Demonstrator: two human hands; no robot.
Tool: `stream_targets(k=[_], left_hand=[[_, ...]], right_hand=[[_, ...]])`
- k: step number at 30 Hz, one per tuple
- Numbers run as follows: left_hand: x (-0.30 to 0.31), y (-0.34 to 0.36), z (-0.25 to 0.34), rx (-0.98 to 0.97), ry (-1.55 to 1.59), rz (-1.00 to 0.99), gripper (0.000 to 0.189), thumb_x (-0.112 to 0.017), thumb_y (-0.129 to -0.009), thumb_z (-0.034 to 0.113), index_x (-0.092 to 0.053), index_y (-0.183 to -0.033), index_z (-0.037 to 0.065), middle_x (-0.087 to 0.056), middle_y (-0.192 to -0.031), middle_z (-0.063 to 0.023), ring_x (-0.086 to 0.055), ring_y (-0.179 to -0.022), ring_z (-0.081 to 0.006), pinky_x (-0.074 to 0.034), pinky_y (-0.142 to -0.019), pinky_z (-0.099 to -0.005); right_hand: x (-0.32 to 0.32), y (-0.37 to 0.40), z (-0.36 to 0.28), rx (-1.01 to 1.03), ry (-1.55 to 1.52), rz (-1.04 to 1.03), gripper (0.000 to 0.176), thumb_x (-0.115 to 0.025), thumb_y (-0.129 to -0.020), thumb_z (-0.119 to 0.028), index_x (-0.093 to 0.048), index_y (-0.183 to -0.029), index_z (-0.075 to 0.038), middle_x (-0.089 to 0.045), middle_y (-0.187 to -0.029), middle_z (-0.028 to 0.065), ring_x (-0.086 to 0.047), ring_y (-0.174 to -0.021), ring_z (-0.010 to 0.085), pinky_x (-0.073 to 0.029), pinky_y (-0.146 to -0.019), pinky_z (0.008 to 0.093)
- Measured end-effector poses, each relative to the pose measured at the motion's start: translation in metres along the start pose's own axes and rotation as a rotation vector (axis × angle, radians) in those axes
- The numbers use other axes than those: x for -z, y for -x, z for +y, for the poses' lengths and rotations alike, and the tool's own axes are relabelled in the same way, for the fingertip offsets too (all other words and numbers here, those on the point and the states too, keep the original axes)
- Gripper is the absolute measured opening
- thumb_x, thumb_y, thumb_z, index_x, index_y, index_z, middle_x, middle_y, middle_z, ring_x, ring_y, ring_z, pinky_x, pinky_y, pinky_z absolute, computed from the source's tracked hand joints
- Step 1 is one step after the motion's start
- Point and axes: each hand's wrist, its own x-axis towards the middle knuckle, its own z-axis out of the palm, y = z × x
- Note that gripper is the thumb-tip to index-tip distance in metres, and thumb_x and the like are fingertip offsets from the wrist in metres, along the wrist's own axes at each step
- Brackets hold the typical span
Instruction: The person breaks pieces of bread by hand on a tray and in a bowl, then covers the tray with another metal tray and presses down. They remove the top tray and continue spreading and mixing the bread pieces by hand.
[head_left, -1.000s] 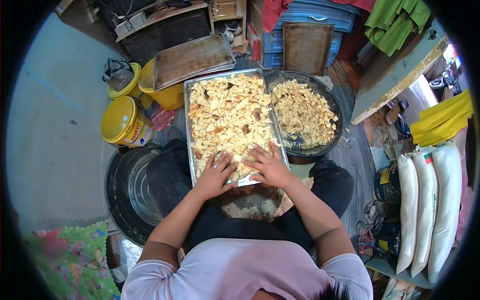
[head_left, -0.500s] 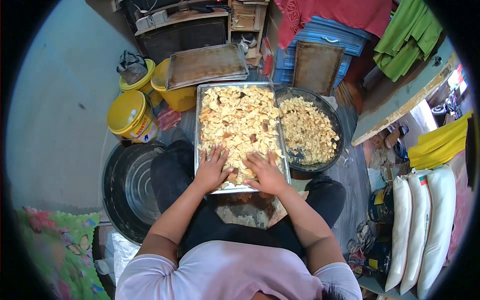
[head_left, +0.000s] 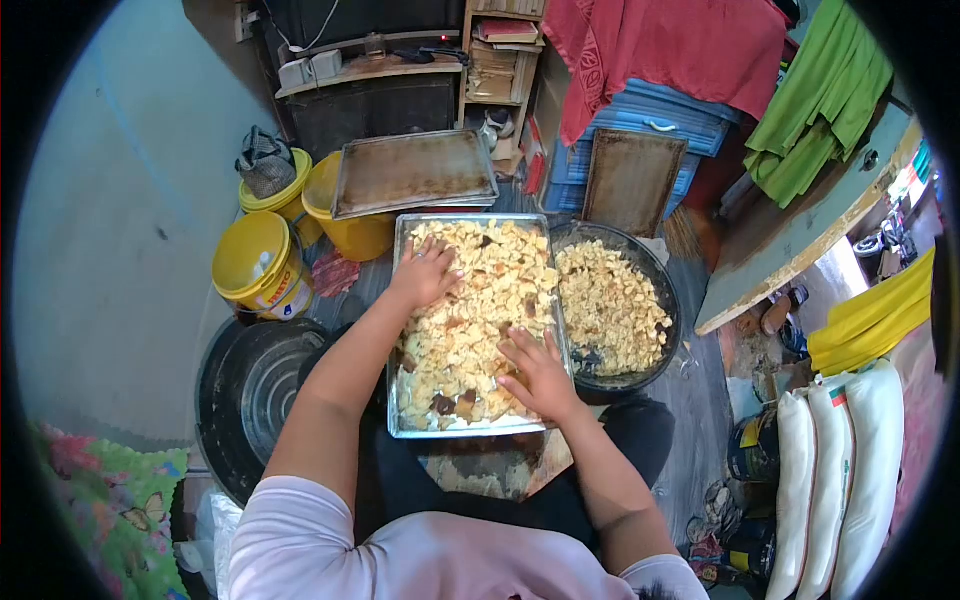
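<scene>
We've L hand & R hand spread wide, gripping nothing, on bread bits in the tray; if we shove too hard twd the R rim, bits could spill into the basin alongside.

yellow pieces under left hand: hidden | red cloth: top cut off | bucket label: fine print too small

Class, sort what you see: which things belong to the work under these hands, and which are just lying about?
In the work:
- left hand
- right hand
- metal tray
- pale broken pieces
- probably the round black pan

Seemingly lying about:
- white sacks
- red cloth
- green cloth
</scene>
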Motion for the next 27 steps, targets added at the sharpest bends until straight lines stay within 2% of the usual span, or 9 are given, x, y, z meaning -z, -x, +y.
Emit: stream_targets(k=[4,8,12,16,17,20,25,27], left_hand=[[-0.012,-0.019,-0.018,0.015,-0.052,-0.012,0.058,-0.039,-0.094,0.05,-0.044,-0.138,0.011,-0.04,-0.144,-0.0138,-0.032,-0.135,-0.0358,-0.016,-0.111,-0.0579],[-0.008,-0.02,-0.028,0.018,-0.067,-0.06,0.058,-0.037,-0.095,0.051,-0.044,-0.138,0.013,-0.039,-0.145,-0.0123,-0.032,-0.136,-0.0349,-0.018,-0.11,-0.0564],[-0.007,-0.011,-0.039,0.007,-0.036,-0.068,0.06,-0.038,-0.094,0.054,-0.041,-0.14,0.015,-0.036,-0.147,-0.0102,-0.031,-0.136,-0.0348,-0.016,-0.111,-0.056],[-0.01,-0.001,-0.046,0.026,0.001,-0.059,0.063,-0.038,-0.094,0.055,-0.035,-0.145,0.019,-0.03,-0.152,-0.0087,-0.026,-0.14,-0.0328,-0.009,-0.112,-0.0588],[-0.011,0.0,-0.047,0.042,0.016,-0.058,0.063,-0.038,-0.093,0.055,-0.034,-0.145,0.02,-0.028,-0.152,-0.0085,-0.023,-0.141,-0.0327,-0.007,-0.111,-0.0601],[-0.01,-0.004,-0.04,0.066,0.009,-0.113,0.064,-0.037,-0.093,0.057,-0.032,-0.146,0.023,-0.024,-0.154,-0.0079,-0.018,-0.142,-0.0339,-0.004,-0.11,-0.0633],[-0.015,-0.015,-0.035,0.074,-0.049,-0.139,0.064,-0.036,-0.092,0.06,-0.033,-0.146,0.025,-0.016,-0.156,-0.0092,-0.009,-0.144,-0.0357,-0.001,-0.108,-0.0655],[-0.019,-0.017,-0.032,0.054,-0.035,-0.123,0.065,-0.036,-0.092,0.061,-0.033,-0.146,0.025,-0.016,-0.156,-0.0103,-0.008,-0.144,-0.0371,0.0,-0.108,-0.0658]], right_hand=[[0.009,-0.006,0.002,0.003,-0.022,-0.028,0.049,-0.059,-0.089,-0.038,-0.053,-0.129,-0.012,-0.043,-0.141,0.0143,-0.036,-0.134,0.0296,-0.015,-0.113,0.0524],[0.011,-0.014,0.011,-0.001,-0.022,-0.01,0.046,-0.057,-0.09,-0.041,-0.054,-0.127,-0.013,-0.043,-0.14,0.0129,-0.037,-0.133,0.0302,-0.018,-0.113,0.0526],[0.019,-0.068,0.035,-0.046,0.042,0.044,0.049,-0.054,-0.091,-0.042,-0.052,-0.13,-0.013,-0.038,-0.144,0.0155,-0.036,-0.133,0.0321,-0.022,-0.112,0.0512],[0.005,-0.152,0.07,-0.168,0.076,-0.006,0.06,-0.047,-0.093,-0.048,-0.037,-0.143,-0.016,-0.027,-0.152,0.0129,-0.027,-0.139,0.0319,-0.017,-0.113,0.0534],[-0.002,-0.169,0.075,-0.167,0.068,-0.003,0.06,-0.047,-0.093,-0.048,-0.037,-0.143,-0.016,-0.027,-0.152,0.0129,-0.027,-0.139,0.0319,-0.017,-0.113,0.0534],[-0.032,-0.201,0.097,-0.135,0.288,-0.206,0.063,-0.036,-0.094,-0.055,-0.028,-0.148,-0.024,-0.02,-0.155,0.0088,-0.021,-0.142,0.0294,-0.009,-0.112,0.0601],[-0.044,-0.209,0.093,-0.238,0.296,-0.266,0.059,-0.035,-0.096,-0.052,-0.029,-0.147,-0.023,-0.021,-0.155,0.0067,-0.019,-0.143,0.0277,-0.007,-0.11,0.0633],[-0.045,-0.202,0.089,-0.179,0.344,-0.186,0.06,-0.036,-0.095,-0.051,-0.029,-0.147,-0.021,-0.021,-0.155,0.0068,-0.019,-0.143,0.028,-0.008,-0.111,0.0628]])
